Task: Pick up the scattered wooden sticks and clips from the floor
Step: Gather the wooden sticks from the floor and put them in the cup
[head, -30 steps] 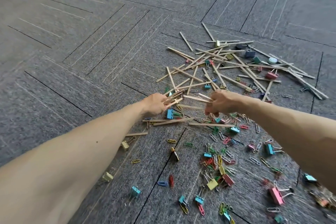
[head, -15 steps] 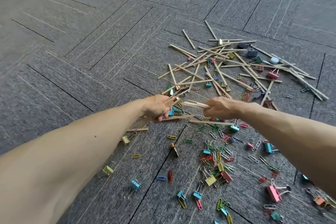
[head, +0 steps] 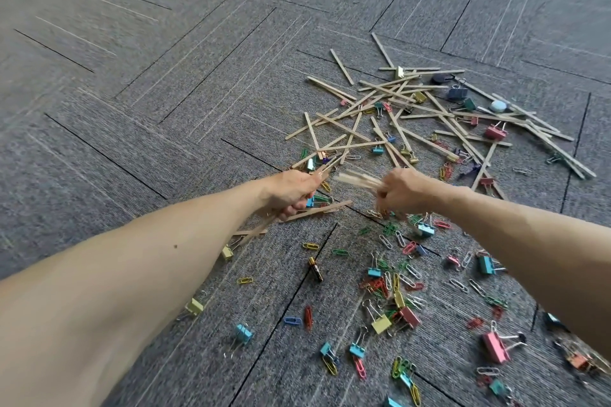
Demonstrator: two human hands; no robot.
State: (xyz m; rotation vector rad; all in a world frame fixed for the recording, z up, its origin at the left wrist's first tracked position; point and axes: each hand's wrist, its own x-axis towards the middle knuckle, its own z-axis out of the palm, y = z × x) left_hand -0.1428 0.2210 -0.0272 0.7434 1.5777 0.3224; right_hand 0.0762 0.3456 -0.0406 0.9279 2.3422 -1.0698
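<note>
Thin wooden sticks (head: 426,109) lie criss-crossed in a heap on the grey carpet, beyond both hands. Coloured binder clips and paper clips (head: 393,287) are strewn nearer to me, mostly under my right forearm. My left hand (head: 291,192) is shut on a bundle of sticks (head: 261,228) that pokes out both sides of the fist. My right hand (head: 406,190) holds a few blurred sticks (head: 355,179) that point left towards the left hand. A gap of a few centimetres separates the two hands.
Grey carpet tiles (head: 165,92) with dark seams cover the whole floor. A pink binder clip (head: 494,347) lies near right, a blue one (head: 244,334) near left. A small pale round object (head: 498,106) and a dark clip (head: 458,92) sit at the heap's far side.
My right hand lifted a few sticks off the floor and carried them left towards my left hand. The left hand kept its bundle and shifted slightly.
</note>
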